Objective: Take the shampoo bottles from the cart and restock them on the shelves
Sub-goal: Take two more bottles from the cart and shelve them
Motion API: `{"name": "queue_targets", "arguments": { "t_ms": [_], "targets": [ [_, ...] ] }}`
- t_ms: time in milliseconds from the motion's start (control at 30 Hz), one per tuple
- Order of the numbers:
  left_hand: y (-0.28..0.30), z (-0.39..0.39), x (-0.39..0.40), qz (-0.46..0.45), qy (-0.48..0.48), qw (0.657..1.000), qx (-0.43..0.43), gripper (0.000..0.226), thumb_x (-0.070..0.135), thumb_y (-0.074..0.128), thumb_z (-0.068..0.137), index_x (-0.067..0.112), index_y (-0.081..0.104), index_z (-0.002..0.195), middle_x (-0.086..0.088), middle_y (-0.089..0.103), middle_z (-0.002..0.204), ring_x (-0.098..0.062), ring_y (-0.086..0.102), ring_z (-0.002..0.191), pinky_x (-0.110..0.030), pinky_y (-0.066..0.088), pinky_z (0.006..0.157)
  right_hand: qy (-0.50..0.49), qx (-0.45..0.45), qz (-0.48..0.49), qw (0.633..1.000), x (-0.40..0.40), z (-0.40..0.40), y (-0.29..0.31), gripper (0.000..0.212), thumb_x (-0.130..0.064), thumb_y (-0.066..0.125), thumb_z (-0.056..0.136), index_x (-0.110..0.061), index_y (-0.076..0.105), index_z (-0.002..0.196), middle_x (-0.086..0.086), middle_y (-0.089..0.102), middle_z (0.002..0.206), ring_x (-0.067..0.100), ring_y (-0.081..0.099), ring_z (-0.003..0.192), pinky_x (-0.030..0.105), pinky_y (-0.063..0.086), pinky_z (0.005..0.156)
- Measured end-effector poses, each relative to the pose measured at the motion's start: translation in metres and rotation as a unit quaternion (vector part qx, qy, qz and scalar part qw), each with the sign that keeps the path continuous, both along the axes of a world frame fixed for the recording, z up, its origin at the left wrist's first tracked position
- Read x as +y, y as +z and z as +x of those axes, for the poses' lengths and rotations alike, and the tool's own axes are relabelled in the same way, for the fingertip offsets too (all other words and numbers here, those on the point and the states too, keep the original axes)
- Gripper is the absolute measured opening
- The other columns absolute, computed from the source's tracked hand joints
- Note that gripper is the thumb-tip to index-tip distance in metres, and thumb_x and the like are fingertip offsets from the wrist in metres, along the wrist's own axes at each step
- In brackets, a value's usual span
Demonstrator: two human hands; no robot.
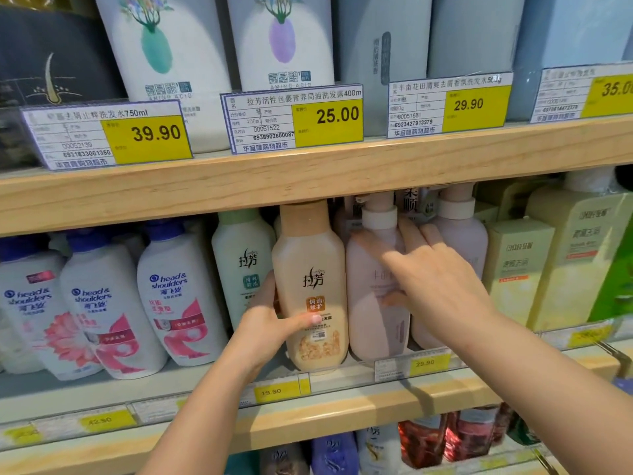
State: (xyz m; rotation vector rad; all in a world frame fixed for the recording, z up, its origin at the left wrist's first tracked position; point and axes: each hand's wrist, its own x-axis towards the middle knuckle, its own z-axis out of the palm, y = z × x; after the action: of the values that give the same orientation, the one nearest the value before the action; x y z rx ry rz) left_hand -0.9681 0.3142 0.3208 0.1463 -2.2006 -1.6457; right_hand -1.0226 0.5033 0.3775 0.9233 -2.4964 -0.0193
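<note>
An orange-beige shampoo bottle [310, 269] with a tan cap stands upright at the front of the middle shelf [342, 402]. My left hand [265, 323] grips its lower left side, thumb across the label. My right hand [428, 279] lies flat with fingers spread against a pale pink pump bottle [371, 313] right beside it, and its fingers also reach a second pink pump bottle [462, 231] behind. The cart is out of sight.
White head & shoulders bottles [171, 293] fill the shelf's left part and a pale green bottle [241, 255] stands behind the orange one. Yellow-green boxed bottles [561, 255] stand at right. The upper shelf board [308, 173] with price tags hangs just above the bottle caps.
</note>
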Motion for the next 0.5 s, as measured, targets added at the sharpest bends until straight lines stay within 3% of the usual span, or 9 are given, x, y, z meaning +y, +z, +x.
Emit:
{"name": "queue_targets", "arguments": {
  "t_ms": [167, 267, 367, 433, 500],
  "targets": [
    [0.0, -0.002, 0.0, 0.018, -0.009, 1.0, 0.008, 0.053, -0.002, 0.07, 0.07, 0.039, 0.044, 0.092, 0.015, 0.058, 0.093, 0.001, 0.056, 0.086, -0.009, 0.051, 0.062, 0.001, 0.016, 0.015, 1.0, -0.001, -0.004, -0.002, 0.02, -0.021, 0.054, 0.088, -0.018, 0.034, 0.091, 0.01, 0.059, 0.104, 0.031, 0.053, 0.1, 0.032, 0.023, 0.064],
    [0.0, -0.002, 0.001, 0.029, -0.011, 0.999, 0.007, 0.054, -0.002, 0.069, 0.07, 0.038, 0.043, 0.094, 0.015, 0.058, 0.093, 0.001, 0.056, 0.086, -0.01, 0.05, 0.061, 0.004, 0.018, 0.009, 1.0, -0.001, -0.006, -0.005, 0.021, -0.022, 0.054, 0.087, -0.018, 0.033, 0.088, 0.011, 0.06, 0.1, 0.03, 0.053, 0.099, 0.032, 0.02, 0.065],
    [-0.001, -0.004, 0.002, 0.039, -0.016, 0.999, 0.012, 0.056, -0.003, 0.069, 0.07, 0.036, 0.042, 0.1, 0.014, 0.058, 0.094, 0.001, 0.056, 0.087, -0.012, 0.051, 0.064, 0.004, 0.019, -0.008, 1.0, -0.001, -0.01, -0.007, 0.025, -0.022, 0.058, 0.084, -0.016, 0.039, 0.099, 0.008, 0.059, 0.099, 0.031, 0.052, 0.103, 0.034, 0.022, 0.067],
    [-0.002, -0.005, 0.002, 0.038, -0.018, 0.999, 0.008, 0.054, -0.002, 0.069, 0.07, 0.036, 0.044, 0.099, 0.012, 0.06, 0.096, -0.002, 0.057, 0.09, -0.015, 0.05, 0.069, -0.004, 0.032, -0.015, 0.999, -0.002, -0.014, -0.009, 0.049, -0.024, 0.061, 0.082, -0.026, 0.037, 0.124, 0.005, 0.058, 0.104, 0.031, 0.051, 0.105, 0.037, 0.028, 0.081],
    [-0.003, -0.006, 0.001, 0.033, -0.017, 0.999, 0.002, 0.055, -0.001, 0.07, 0.07, 0.036, 0.044, 0.101, 0.008, 0.061, 0.1, -0.008, 0.058, 0.094, -0.02, 0.05, 0.075, -0.01, 0.038, -0.013, 0.999, -0.004, -0.017, -0.01, 0.048, -0.028, 0.058, 0.083, -0.027, 0.039, 0.127, 0.006, 0.058, 0.113, 0.031, 0.05, 0.109, 0.04, 0.026, 0.093]
  ]
}}
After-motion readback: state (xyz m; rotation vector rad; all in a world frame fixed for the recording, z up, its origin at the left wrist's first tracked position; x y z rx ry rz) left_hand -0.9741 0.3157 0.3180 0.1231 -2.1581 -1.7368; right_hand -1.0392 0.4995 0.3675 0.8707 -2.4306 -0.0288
